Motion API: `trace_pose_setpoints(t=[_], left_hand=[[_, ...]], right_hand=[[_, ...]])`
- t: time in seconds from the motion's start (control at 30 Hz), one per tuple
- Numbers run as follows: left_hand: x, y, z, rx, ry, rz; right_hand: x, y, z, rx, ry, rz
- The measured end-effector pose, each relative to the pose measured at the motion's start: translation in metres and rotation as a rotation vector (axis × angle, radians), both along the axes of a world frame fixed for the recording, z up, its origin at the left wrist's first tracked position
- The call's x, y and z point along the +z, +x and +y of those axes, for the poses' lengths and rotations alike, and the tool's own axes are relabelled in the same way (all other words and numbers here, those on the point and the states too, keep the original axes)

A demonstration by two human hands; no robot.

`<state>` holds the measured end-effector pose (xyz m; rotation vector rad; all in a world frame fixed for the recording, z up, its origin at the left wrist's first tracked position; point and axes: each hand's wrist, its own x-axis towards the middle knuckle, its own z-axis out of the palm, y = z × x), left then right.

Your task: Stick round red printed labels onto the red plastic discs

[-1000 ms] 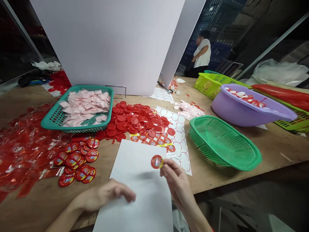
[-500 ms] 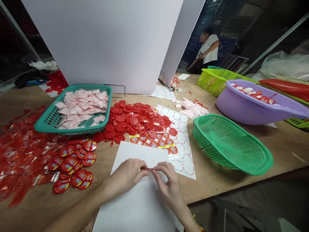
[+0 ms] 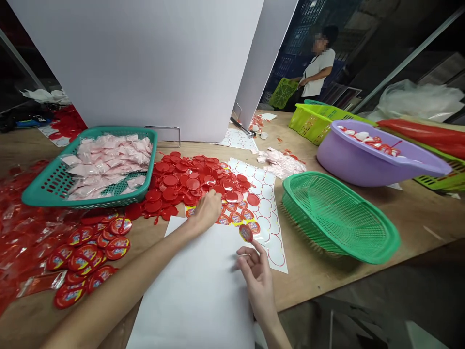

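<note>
My left hand (image 3: 209, 211) reaches to the front edge of a heap of red plastic discs (image 3: 170, 180). Its fingers are drawn together among the discs, and what the fingertips hold is hidden. On the raised index fingertip of my right hand (image 3: 256, 269) sticks a round printed sticker (image 3: 246, 233), red with yellow and blue. The other fingers of that hand are curled over the white board (image 3: 189, 286) in front of me. Beyond the board lies a sheet of round stickers (image 3: 267, 194), with some printed rounds still on it and many bare outlines.
Stickered red discs (image 3: 87, 257) are piled at left, beside clear red wrappers (image 3: 22, 218). A teal basket (image 3: 34, 191) holds pink packets. At right are a green basket (image 3: 341, 218) and a purple basin (image 3: 363, 162). White panels stand behind; a person (image 3: 319, 68) carries a green crate.
My hands have parted. The left has moved forward to the red discs; the right has turned up with a sticker on its index fingertip. The person behind now holds a green crate.
</note>
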<state>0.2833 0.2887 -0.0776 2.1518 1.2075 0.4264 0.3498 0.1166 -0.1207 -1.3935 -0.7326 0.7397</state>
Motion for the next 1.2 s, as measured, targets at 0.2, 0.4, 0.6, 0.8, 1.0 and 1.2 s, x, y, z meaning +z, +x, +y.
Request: trace_pose_setpoints(t=[0.2, 0.4, 0.6, 0.8, 1.0, 1.2], left_hand=[[0.018, -0.043, -0.048, 0.049, -0.583, -0.378], [-0.003, -0.09, -0.088, 0.133, -0.473, -0.369], [-0.032, -0.108, -0.107, -0.024, 0.156, -0.053], [-0.03, -0.104, -0.108, 0.051, 0.139, -0.097], [-0.018, -0.102, -0.101, 0.082, -0.01, -0.196], [-0.012, -0.099, -0.096, 0.026, -0.01, -0.124]], right_hand=[[0.024, 0.003, 0.031, -0.008, 0.041, -0.084], [0.015, -0.02, 0.031, 0.17, -0.119, -0.412], [-0.002, -0.03, 0.014, 0.061, -0.154, -0.625], [0.015, -0.017, 0.016, 0.227, -0.182, -0.252], [0.014, -0.021, 0.018, 0.258, -0.194, -0.195], [0.014, -0.016, 0.023, 0.19, -0.1, -0.586]])
